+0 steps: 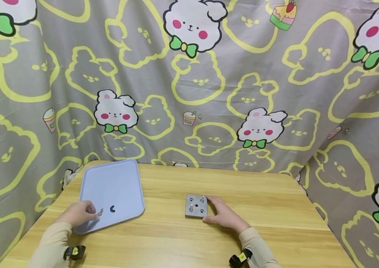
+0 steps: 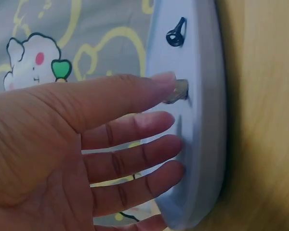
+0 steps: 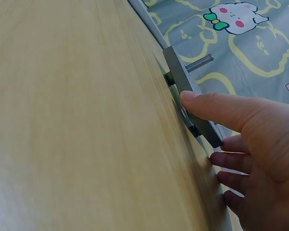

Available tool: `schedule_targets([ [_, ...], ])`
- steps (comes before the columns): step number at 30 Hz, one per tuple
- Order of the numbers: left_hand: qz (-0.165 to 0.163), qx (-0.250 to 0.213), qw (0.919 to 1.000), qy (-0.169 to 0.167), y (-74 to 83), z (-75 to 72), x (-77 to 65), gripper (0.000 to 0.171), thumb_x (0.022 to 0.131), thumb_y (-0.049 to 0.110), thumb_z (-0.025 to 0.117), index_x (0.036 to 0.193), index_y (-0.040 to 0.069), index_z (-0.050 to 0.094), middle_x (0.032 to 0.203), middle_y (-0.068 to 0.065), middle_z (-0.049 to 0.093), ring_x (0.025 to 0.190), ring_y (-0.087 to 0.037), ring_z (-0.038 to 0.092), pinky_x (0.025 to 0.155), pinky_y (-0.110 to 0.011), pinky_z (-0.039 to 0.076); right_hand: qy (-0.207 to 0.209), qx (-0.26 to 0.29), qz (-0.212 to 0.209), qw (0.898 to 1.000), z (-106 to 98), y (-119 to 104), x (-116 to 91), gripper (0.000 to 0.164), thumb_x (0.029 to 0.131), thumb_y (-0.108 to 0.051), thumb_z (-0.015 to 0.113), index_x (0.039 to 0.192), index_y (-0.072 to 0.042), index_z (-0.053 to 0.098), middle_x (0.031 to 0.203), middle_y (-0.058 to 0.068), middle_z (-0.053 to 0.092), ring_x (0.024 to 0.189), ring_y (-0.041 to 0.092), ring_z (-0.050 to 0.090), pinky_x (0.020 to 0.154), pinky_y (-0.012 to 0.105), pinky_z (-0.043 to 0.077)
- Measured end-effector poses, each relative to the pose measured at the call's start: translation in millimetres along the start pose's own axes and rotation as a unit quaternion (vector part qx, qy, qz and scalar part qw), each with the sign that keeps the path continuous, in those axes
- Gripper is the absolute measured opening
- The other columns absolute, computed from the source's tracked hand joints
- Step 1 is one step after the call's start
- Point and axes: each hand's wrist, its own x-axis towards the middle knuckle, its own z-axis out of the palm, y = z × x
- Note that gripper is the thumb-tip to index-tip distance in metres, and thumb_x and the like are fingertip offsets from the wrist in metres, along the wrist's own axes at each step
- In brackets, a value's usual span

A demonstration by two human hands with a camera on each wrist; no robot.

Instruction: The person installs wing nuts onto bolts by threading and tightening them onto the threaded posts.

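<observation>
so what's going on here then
Someone is working with both bare hands at a wooden table. Their right hand grips one side of a metal plate with two bolts standing up from it. Their left hand is over a blue tray, fingertips close to a small brass-coloured piece. A dark curved piece lies beside that on the tray.

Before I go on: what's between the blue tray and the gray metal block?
Only bare wooden tabletop lies between the blue tray and the metal block; the head view shows that stretch.
</observation>
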Motion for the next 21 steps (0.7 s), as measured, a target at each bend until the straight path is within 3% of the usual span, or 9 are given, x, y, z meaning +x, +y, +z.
schedule_targets([
  [7, -0.005, 0.022, 0.9997, 0.010, 9.0, 6.1, 1.5, 0.025, 0.077, 0.022, 0.076, 0.083, 0.006, 0.058, 0.080, -0.004, 0.063, 0.073, -0.018, 0.055, 0.062, -0.033, 0.045, 0.003, -0.003, 0.000, 1.000, 1, 0, 0, 0.091, 0.079, -0.043, 0.077, 0.148, -0.002, 0.035, 0.150, 0.022, 0.041, 0.140, 0.042, 0.036, 0.116, 0.059, 0.029],
  [13, -0.039, 0.050, 0.9979, 0.015, 15.8, 8.6, 1.8, 0.021, 0.079, 0.023, 0.074, 0.081, 0.010, 0.057, 0.080, -0.005, 0.062, 0.074, -0.021, 0.055, 0.064, -0.044, 0.041, 0.000, -0.008, 0.003, 1.000, 1, 0, 0, 0.090, 0.080, -0.044, 0.077, 0.148, -0.003, 0.035, 0.150, 0.021, 0.041, 0.140, 0.041, 0.036, 0.116, 0.058, 0.030],
  [16, -0.044, 0.054, 0.9975, 0.015, 16.5, 10.3, 1.9, 0.019, 0.081, 0.022, 0.072, 0.081, 0.010, 0.057, 0.080, -0.005, 0.062, 0.076, -0.023, 0.055, 0.068, -0.050, 0.041, -0.003, -0.006, 0.005, 1.000, 1, 0, -1, 0.090, 0.080, -0.043, 0.077, 0.149, -0.003, 0.035, 0.151, 0.021, 0.040, 0.141, 0.041, 0.035, 0.116, 0.058, 0.029],
  [21, -0.039, 0.061, 0.9970, 0.029, 19.2, 8.9, 3.4, 0.017, 0.084, 0.023, 0.070, 0.082, 0.011, 0.058, 0.080, -0.004, 0.062, 0.075, -0.022, 0.056, 0.066, -0.049, 0.043, -0.003, -0.005, 0.002, 1.000, 1, 1, 0, 0.090, 0.080, -0.043, 0.077, 0.148, -0.002, 0.035, 0.150, 0.021, 0.041, 0.140, 0.041, 0.036, 0.116, 0.058, 0.030],
])
